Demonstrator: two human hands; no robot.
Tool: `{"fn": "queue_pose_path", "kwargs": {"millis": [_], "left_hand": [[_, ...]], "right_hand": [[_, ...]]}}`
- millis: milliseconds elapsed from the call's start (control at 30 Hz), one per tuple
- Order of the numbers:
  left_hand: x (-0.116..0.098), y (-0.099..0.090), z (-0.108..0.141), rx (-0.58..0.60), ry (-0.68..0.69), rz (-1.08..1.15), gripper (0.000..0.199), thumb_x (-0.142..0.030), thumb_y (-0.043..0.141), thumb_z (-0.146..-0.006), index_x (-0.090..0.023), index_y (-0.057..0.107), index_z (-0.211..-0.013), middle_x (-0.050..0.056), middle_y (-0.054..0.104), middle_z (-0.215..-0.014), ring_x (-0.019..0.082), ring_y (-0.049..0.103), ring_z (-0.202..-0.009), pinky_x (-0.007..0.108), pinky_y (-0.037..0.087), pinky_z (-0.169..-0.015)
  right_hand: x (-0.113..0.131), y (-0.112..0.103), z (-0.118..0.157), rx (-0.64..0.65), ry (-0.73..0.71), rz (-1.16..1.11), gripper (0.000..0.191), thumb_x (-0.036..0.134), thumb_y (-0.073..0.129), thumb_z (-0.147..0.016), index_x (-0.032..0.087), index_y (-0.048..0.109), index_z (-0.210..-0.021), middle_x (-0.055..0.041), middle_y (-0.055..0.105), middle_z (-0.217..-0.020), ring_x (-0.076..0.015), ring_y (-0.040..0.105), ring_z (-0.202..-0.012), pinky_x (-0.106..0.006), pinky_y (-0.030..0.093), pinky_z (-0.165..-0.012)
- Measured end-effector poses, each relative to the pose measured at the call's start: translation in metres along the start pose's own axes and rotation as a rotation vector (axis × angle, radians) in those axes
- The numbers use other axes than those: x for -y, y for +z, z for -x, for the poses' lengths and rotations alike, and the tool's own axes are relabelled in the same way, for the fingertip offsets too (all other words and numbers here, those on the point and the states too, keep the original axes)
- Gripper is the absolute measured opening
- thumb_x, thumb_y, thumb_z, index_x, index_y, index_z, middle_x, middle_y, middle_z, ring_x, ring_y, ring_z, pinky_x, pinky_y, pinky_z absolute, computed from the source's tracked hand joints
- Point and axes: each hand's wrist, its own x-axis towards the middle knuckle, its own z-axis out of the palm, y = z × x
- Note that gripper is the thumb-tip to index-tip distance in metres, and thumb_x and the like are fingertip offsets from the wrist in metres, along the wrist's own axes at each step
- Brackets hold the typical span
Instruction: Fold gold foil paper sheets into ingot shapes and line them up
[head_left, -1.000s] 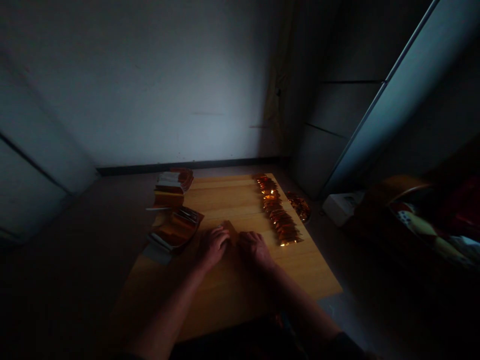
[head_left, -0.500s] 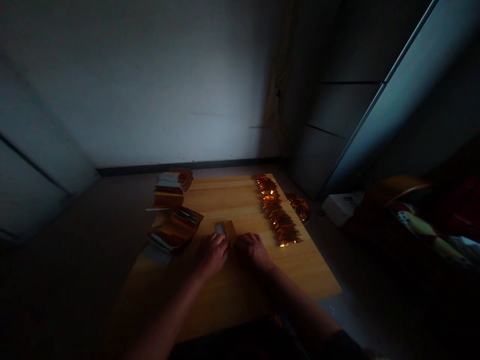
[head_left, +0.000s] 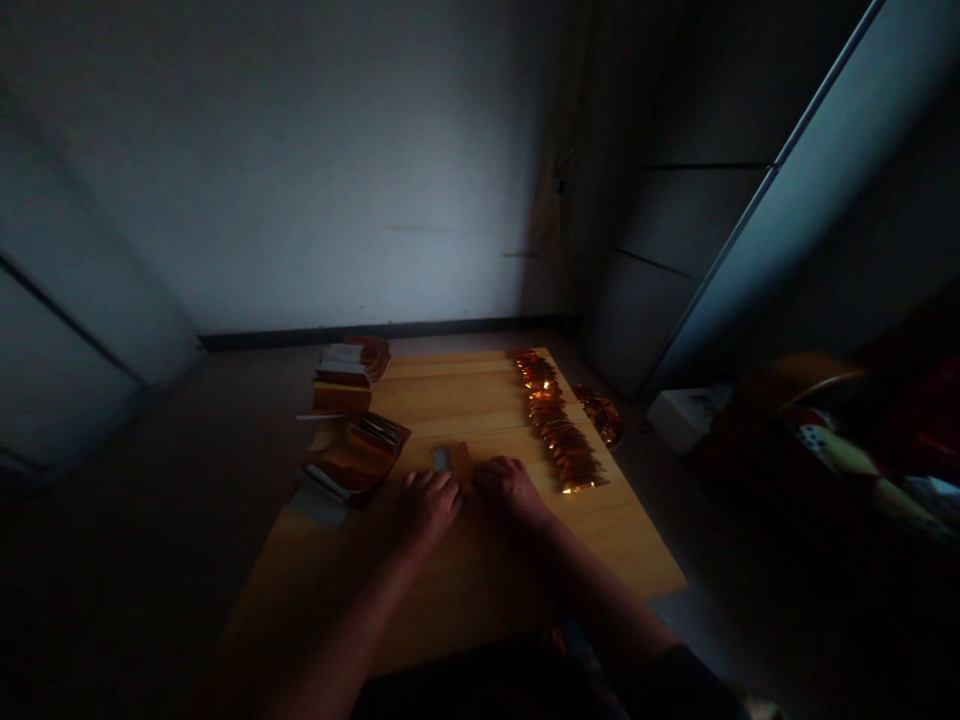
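Observation:
A small sheet of foil paper [head_left: 461,462], part orange-brown and part pale grey, lies on the wooden table in front of me. My left hand [head_left: 431,502] has its fingers curled and pressed down on the near end of the sheet. At the sheet's right edge is my right hand [head_left: 511,487], closed, with its fingertips against the paper; shadow hides just how they grip. Left of my hands sits a fanned stack of orange-brown sheets [head_left: 352,460]. Behind it lies another stack of sheets [head_left: 341,385] with pale, yellow and brown bands.
Along the right side of the wooden table [head_left: 442,390] runs a row of shiny folded gold foil pieces [head_left: 559,425]. More foil pieces [head_left: 600,413] lie in a heap beyond the right edge. A white box [head_left: 681,415] stands on the floor. The room is dim.
My hands stay at the sheet; the left has drawn slightly towards me, showing more of the paper. The whole view has shifted slightly.

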Motion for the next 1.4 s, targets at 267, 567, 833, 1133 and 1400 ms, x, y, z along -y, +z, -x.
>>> {"fn": "queue_pose_path", "kwargs": {"millis": [267, 567, 833, 1133, 1400], "left_hand": [[0.002, 0.002, 0.0, -0.132, 0.054, -0.023, 0.022, -0.025, 0.05, -0.089, -0.022, 0.065, -0.073, 0.003, 0.066, -0.078, 0.018, 0.056, -0.078, 0.035, 0.031, -0.073], [0.002, 0.003, 0.0, -0.109, 0.036, -0.023, 0.022, -0.021, 0.05, -0.089, -0.023, 0.063, -0.071, 0.002, 0.067, -0.078, 0.018, 0.056, -0.077, 0.035, 0.03, -0.073], [0.0, -0.002, 0.0, -0.135, 0.01, 0.007, 0.023, -0.024, 0.049, -0.089, -0.023, 0.064, -0.072, 0.002, 0.068, -0.078, 0.018, 0.059, -0.078, 0.041, 0.034, -0.086], [-0.004, -0.01, 0.012, -0.075, -0.008, 0.158, 0.014, -0.022, 0.052, -0.084, -0.024, 0.063, -0.092, 0.003, 0.071, -0.094, 0.021, 0.063, -0.089, 0.056, 0.021, -0.108], [0.013, -0.011, 0.026, 0.0, 0.051, 0.254, 0.031, -0.015, 0.048, -0.081, -0.025, 0.058, -0.109, 0.004, 0.068, -0.114, 0.021, 0.061, -0.107, 0.055, 0.022, -0.11]], "right_hand": [[-0.008, 0.006, 0.003, -0.063, -0.001, -0.043, 0.024, 0.02, 0.055, -0.091, 0.024, 0.064, -0.113, -0.0055, 0.066, -0.113, -0.0193, 0.054, -0.1, -0.033, 0.037, -0.087], [-0.003, 0.007, -0.003, -0.044, 0.032, 0.019, 0.02, 0.023, 0.058, -0.09, 0.027, 0.066, -0.108, -0.0046, 0.066, -0.105, -0.0191, 0.052, -0.095, -0.032, 0.035, -0.083], [-0.011, 0.017, -0.006, -0.107, -0.022, 0.021, 0.015, 0.024, 0.061, -0.088, 0.027, 0.07, -0.099, -0.0048, 0.065, -0.1, -0.0186, 0.052, -0.091, -0.031, 0.035, -0.079], [-0.013, 0.015, -0.009, -0.103, -0.174, -0.008, 0.019, 0.03, 0.057, -0.09, 0.024, 0.068, -0.105, -0.0071, 0.064, -0.115, -0.0201, 0.051, -0.102, -0.032, 0.038, -0.083], [-0.011, 0.015, -0.012, -0.056, -0.205, -0.117, 0.012, 0.026, 0.06, -0.088, 0.024, 0.069, -0.096, -0.0028, 0.069, -0.105, -0.0174, 0.056, -0.099, -0.032, 0.037, -0.086]]}}
